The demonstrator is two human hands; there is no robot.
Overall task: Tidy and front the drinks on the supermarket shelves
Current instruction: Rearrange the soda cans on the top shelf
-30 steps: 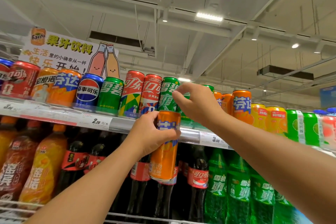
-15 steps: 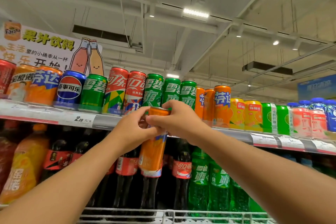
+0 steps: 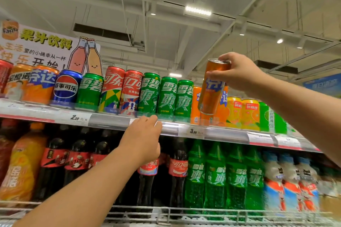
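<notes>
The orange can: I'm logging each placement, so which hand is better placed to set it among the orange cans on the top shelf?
Right. The right hand already grips the orange can just above the orange cans; the left hand is lower, at the shelf edge, holding nothing.

A cardboard sign (image 3: 36, 46) above the top shelf's left end is showing the "Fanta" logo and the heading "果汁饮料". On the top shelf (image 3: 110, 120), a blue can (image 3: 65, 86) is displaying "百事可乐". Green cans (image 3: 167, 96) are reading "雪碧", and red cans (image 3: 113, 88) are reading "可乐". Along the shelf's front edge, a price tag (image 3: 80, 118) is reading "2.20" and another tag (image 3: 193, 131) is reading "3.00". On the shelf below, green bottles (image 3: 215, 175) are carrying "雪碧".
</notes>
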